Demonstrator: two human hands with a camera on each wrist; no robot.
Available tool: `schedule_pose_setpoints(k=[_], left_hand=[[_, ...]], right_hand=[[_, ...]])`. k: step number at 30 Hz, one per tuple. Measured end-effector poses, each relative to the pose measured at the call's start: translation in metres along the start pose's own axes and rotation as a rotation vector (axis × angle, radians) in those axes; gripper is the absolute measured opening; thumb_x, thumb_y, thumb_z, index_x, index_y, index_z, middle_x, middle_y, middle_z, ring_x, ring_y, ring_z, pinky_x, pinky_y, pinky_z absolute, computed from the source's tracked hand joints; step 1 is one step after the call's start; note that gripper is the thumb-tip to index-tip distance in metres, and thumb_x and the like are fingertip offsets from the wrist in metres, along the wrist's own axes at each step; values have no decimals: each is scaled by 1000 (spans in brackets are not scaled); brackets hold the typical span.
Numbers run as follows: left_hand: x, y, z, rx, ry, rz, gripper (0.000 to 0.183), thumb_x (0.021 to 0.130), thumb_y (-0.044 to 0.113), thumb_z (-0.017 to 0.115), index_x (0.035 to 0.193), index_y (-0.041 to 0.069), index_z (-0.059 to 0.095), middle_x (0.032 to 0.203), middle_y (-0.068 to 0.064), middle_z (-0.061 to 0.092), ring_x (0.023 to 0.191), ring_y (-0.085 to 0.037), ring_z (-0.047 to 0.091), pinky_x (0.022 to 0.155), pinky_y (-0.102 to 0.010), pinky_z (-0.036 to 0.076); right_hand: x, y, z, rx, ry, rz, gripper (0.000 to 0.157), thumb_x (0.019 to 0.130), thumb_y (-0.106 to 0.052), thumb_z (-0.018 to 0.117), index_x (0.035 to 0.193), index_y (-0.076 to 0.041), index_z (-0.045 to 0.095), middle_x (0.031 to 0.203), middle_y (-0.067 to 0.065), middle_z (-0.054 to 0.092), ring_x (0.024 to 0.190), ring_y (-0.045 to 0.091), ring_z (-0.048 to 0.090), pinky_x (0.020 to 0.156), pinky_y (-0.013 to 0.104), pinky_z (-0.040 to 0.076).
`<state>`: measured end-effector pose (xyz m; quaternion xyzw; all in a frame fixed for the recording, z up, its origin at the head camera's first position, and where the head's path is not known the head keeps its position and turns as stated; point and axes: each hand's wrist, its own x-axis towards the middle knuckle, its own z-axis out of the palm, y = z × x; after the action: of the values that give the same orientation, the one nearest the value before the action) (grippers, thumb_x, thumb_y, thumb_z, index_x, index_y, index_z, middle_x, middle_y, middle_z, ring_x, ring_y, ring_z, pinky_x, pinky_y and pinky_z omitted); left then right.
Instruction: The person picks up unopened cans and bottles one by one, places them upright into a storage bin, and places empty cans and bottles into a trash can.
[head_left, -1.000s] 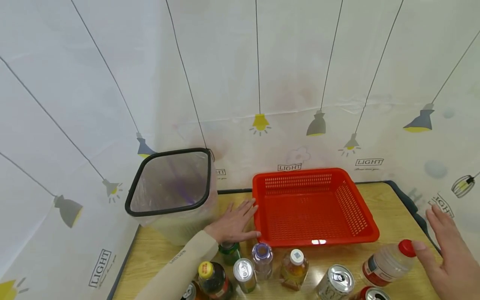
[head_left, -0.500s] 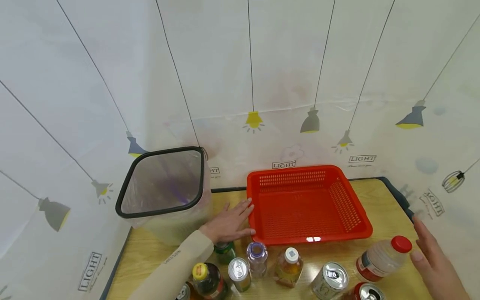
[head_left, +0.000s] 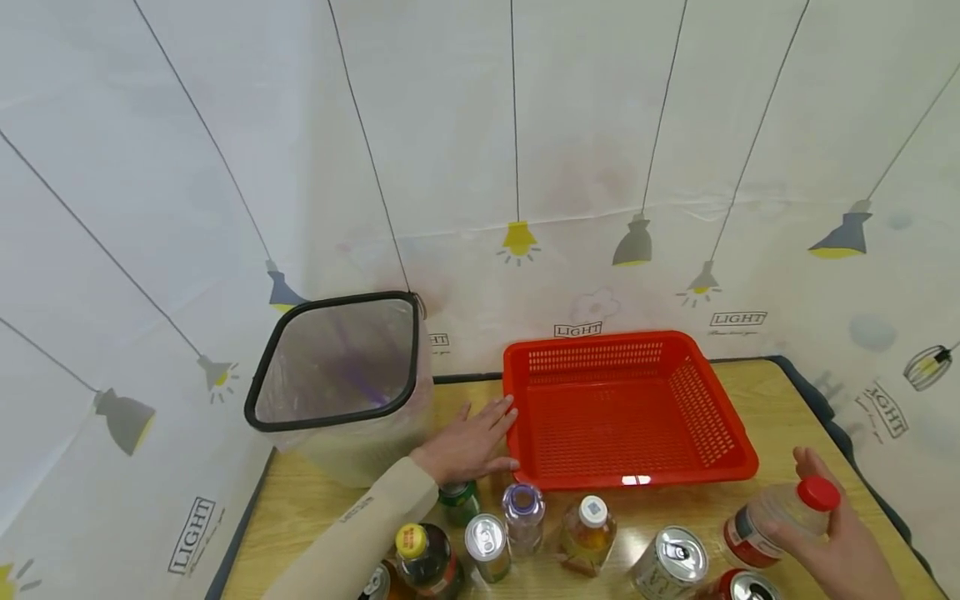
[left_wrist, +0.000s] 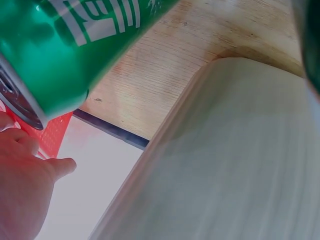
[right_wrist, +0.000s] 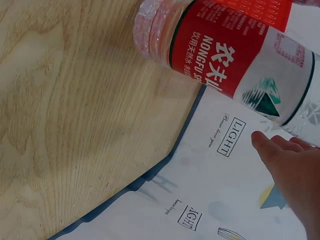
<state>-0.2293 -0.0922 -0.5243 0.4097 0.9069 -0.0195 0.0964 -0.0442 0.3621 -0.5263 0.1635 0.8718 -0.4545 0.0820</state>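
My left hand (head_left: 468,446) lies flat with spread fingers touching the left rim of the red plastic basket (head_left: 630,483). A green can (head_left: 459,502) stands just under the left wrist; it fills the upper left of the left wrist view. My right hand (head_left: 843,533) reaches around the large clear water bottle (head_left: 772,521) with the red cap, thumb in front and fingers behind. In the right wrist view the bottle's red and white label (right_wrist: 220,50) faces the camera, and the thumb looks stretched out. Whether the right hand touches the bottle is hard to tell.
A lined bin (head_left: 337,425) with a black rim stands left of the basket. Along the front are a cola bottle (head_left: 429,562), a silver-topped can (head_left: 487,546), a purple-necked bottle (head_left: 524,517), an amber drink bottle (head_left: 588,537), a pale can (head_left: 670,562) and a red can (head_left: 742,587).
My right hand has moved left and down from beside the water bottle to around it. The left hand keeps its place at the basket's rim. The head view shifted slightly.
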Motion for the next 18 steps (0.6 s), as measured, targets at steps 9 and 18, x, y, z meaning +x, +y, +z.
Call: schedule_pose_setpoints(k=[9, 18], left_hand=[[2, 3, -4, 54, -10, 10, 84, 104, 63, 43, 164, 7, 27, 172, -12, 16, 158, -27, 17, 124, -53, 20], [3, 3, -4, 105, -5, 29, 84, 104, 64, 42, 163, 5, 30, 171, -14, 21, 157, -29, 21, 124, -48, 23]], right_hand=[[0, -7, 6, -59, 53, 60, 98, 94, -64, 65, 157, 2, 29, 143, 40, 46, 114, 51, 58, 85, 61, 56], [-2, -2, 10, -104, 192, -42, 71, 97, -54, 67, 134, 5, 51, 117, 31, 67, 93, 37, 68, 71, 48, 60]])
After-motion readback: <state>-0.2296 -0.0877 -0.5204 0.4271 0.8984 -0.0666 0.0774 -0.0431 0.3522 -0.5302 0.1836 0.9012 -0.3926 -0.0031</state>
